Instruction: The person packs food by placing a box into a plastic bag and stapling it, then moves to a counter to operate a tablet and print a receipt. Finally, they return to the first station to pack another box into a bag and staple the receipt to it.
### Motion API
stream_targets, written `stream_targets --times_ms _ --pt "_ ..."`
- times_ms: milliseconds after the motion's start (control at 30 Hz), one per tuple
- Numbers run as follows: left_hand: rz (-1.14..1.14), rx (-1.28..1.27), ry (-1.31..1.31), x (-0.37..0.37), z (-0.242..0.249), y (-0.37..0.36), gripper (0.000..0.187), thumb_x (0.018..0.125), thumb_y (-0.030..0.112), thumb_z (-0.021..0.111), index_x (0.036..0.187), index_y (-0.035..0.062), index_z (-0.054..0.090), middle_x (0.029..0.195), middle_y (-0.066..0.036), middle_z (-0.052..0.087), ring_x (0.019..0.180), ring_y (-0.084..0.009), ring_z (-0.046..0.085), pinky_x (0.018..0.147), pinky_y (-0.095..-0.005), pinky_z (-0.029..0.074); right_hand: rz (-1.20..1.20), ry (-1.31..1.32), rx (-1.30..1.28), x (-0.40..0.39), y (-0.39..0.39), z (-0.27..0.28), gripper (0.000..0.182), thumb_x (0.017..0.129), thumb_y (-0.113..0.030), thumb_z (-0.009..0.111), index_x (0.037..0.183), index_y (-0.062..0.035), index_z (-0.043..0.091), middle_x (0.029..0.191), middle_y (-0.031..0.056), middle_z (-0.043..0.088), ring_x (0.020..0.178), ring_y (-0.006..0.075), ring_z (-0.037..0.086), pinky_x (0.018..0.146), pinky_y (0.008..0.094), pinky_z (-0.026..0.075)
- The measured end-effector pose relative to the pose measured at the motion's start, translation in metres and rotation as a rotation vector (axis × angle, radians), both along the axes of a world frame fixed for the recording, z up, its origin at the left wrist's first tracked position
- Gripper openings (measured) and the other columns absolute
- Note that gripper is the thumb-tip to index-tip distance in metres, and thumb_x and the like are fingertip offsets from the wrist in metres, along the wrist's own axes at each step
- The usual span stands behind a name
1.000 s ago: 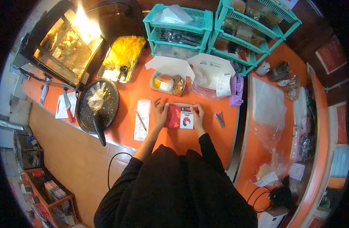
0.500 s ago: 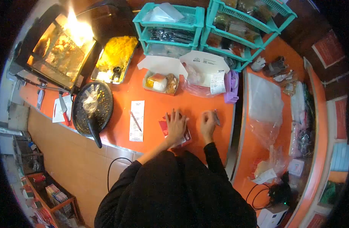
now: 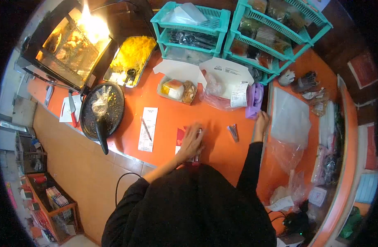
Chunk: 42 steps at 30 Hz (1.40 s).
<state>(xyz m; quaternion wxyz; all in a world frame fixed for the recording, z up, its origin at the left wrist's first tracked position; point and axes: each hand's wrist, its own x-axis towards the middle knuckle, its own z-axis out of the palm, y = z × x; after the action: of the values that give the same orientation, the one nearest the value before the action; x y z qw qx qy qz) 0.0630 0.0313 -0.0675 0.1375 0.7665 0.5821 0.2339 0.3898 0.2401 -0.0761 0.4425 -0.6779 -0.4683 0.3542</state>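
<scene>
My left hand point(image 3: 191, 144) rests, slightly blurred, over a red and white packet point(image 3: 181, 136), fingers apart. My right hand point(image 3: 261, 122) is beside the lower end of a purple dispenser point(image 3: 254, 101), its fingers bent; whether they hold anything is too small to tell. Between my hands a small dark scissor-like item point(image 3: 233, 133) lies on the orange table. Left of my left hand is a printed receipt point(image 3: 148, 129) with a pen on it. Beyond my hands sit an open box of food point(image 3: 177, 91) and a second open box point(image 3: 228, 78) with a pink plastic bag and a receipt.
A black pan point(image 3: 86, 121) and a tray of yellow rice point(image 3: 133, 55) stand at the left, near a lit glass-fronted warmer point(image 3: 65, 51). Teal racks point(image 3: 190, 24) line the back. Clear plastic bags point(image 3: 290, 119) lie at the right, past a gap between the tables.
My right hand has moved right to the purple dispenser, leaving the small dark item on the table. The fingers of my left hand have shifted over the packet. The view has shifted slightly.
</scene>
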Motion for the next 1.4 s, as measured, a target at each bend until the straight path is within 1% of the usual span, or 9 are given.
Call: stream_targets --times_ms 267,333,500,600,800,1000,1133,1300,1400 --pt "0.489 -0.121 0.044 0.003 0.026 -0.028 0.076 0.074 0.045 0.068 0.143 0.0399 0.035 0.15 -0.026 0.013 0.121 -0.0559 0.031 0.093 -0.0648 0.032 -0.054 -0.202 -0.209 -0.009 -0.025 -0.012 0.027 0.088 -0.022 0.059 0.082 0.0034 0.064 0.076 0.0166 0.068 0.08 0.0324 0.069 0.067 0.0404 0.053" --pt "0.471 -0.111 0.067 0.0 0.023 -0.031 0.075 0.073 0.044 0.069 0.141 0.0411 0.038 0.151 -0.024 0.014 0.119 -0.0527 0.034 0.089 -0.0613 0.035 -0.074 -0.585 -0.257 -0.007 -0.026 -0.01 0.027 0.089 -0.023 0.058 0.085 0.0032 0.065 0.074 0.0164 0.068 0.076 0.0317 0.069 0.066 0.0403 0.053" --pt "0.469 -0.114 0.015 -0.005 0.031 -0.018 0.074 0.066 0.038 0.074 0.135 0.0396 0.047 0.15 -0.019 0.018 0.115 -0.0466 0.039 0.084 -0.057 0.039 0.536 0.086 0.133 -0.091 -0.099 -0.001 0.02 0.087 -0.022 0.063 0.085 -0.0026 0.07 0.083 0.0163 0.068 0.074 0.0258 0.066 0.065 0.034 0.049" --pt "0.479 -0.146 -0.05 -0.006 0.026 -0.012 0.073 0.063 0.033 0.076 0.131 0.0372 0.051 0.148 -0.017 0.021 0.117 -0.0451 0.039 0.084 -0.0564 0.039 0.797 -0.095 0.18 -0.165 -0.15 0.023 0.026 0.084 -0.03 0.07 0.077 -0.0048 0.07 0.072 0.0089 0.053 0.081 0.021 0.057 0.067 0.0374 0.046" --pt "0.488 -0.135 -0.212 -0.015 0.04 -0.014 0.072 0.056 0.029 0.08 0.124 0.0319 0.056 0.141 -0.016 0.027 0.118 -0.0451 0.038 0.09 -0.0563 0.039 0.62 -0.537 0.089 -0.189 -0.172 0.014 0.031 0.079 -0.03 0.077 0.074 -0.0038 0.062 0.078 0.0031 0.051 0.082 0.0123 0.05 0.07 0.0283 0.043" --pt "0.394 -0.131 -0.614 -0.038 0.013 -0.009 0.076 0.054 0.03 0.084 0.125 0.0265 0.057 0.134 -0.023 0.031 0.12 -0.0438 0.038 0.096 -0.0529 0.04 0.652 0.556 -0.081 -0.192 -0.164 -0.033 0.043 0.076 -0.028 0.08 0.104 -0.0107 0.051 0.094 0.0009 0.055 0.092 0.0117 0.055 0.077 0.0285 0.047" --pt "0.404 -0.276 -0.394 -0.04 0.046 -0.02 0.079 0.054 0.035 0.084 0.127 0.0261 0.054 0.139 -0.023 0.029 0.123 -0.0449 0.035 0.097 -0.0534 0.039 0.821 0.006 -0.117 -0.187 -0.116 0.057 0.048 0.074 -0.019 0.079 0.109 -0.0049 0.048 0.102 0.0077 0.054 0.093 0.0184 0.055 0.082 0.0321 0.046" --pt "0.282 -0.384 -0.039 0.002 0.04 -0.019 0.076 0.06 0.029 0.08 0.13 0.0252 0.05 0.14 -0.021 0.029 0.12 -0.0491 0.038 0.093 -0.0543 0.043 0.574 -0.349 0.686 -0.278 0.011 0.097 0.052 0.072 -0.013 0.073 0.115 -0.0024 0.047 0.111 0.0199 0.055 0.104 0.0375 0.054 0.087 0.0438 0.045" --pt "0.213 -0.307 -0.517 -0.015 -0.011 -0.002 0.067 0.068 0.021 0.075 0.13 0.0222 0.05 0.137 -0.023 0.033 0.114 -0.0494 0.044 0.089 -0.0518 0.046 0.609 -0.497 0.622 -0.323 0.053 0.111 0.043 0.074 -0.015 0.069 0.113 -0.0063 0.052 0.105 0.0217 0.061 0.098 0.0409 0.058 0.081 0.047 0.048"
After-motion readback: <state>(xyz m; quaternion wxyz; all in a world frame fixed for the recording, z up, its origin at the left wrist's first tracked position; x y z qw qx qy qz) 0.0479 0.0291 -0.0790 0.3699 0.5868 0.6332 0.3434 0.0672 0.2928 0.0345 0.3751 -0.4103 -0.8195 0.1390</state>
